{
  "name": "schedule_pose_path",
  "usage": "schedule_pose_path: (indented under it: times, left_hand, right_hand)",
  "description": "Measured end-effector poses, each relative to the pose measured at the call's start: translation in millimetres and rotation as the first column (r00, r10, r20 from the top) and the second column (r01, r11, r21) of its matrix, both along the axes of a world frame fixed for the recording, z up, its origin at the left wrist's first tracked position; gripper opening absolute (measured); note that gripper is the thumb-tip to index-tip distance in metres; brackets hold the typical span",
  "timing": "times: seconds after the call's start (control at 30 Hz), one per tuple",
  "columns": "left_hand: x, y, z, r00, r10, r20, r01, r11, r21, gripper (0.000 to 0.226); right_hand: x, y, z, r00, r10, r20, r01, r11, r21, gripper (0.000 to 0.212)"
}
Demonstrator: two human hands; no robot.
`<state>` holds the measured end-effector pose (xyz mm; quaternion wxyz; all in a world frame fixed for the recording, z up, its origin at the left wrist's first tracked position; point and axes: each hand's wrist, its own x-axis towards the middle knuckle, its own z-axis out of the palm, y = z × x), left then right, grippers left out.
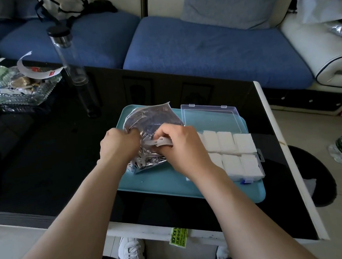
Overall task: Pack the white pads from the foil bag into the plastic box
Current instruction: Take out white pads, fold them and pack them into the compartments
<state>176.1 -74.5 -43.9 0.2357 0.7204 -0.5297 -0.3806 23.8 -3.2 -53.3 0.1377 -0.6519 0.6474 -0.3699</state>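
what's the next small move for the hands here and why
Probably draw the right hand back, pulling the white pad clear of the foil bag, which the left hand grips; the plastic box sits open just to its right.

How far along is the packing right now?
Done: the box already holds two rows of pads. In hand: the left hand grips the foil bag while the right hand pinches a pad at its mouth. Left: placing that pad; the bag's remaining contents are hidden.
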Motion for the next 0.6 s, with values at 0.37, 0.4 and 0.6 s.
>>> schedule_pose_path:
  times: [0.37, 0.4, 0.6]
  left_hand:
    - [-12.7, 15.0, 27.8, 0.989, -0.103, -0.109, 0.039, 0.877, -0.479, 0.015]
    - [-12.2, 14.2, 25.7, 0.991, -0.118, -0.064, 0.072, 0.869, -0.490, 0.015]
    - [-14.4, 18.3, 24.7, 0.993, 0.005, 0.115, 0.047, 0.896, -0.442, 0.029]
  right_hand:
    - [2.4, -2.2, 3.2, 0.973, -0.103, 0.206, 0.105, 0.994, -0.001, 0.017]
    - [2.9, -2.1, 4.0, 0.973, -0.109, 0.203, 0.112, 0.994, -0.003, 0.017]
    - [5.6, -1.3, 10.6, 0.976, -0.178, 0.129, 0.206, 0.943, -0.262, 0.012]
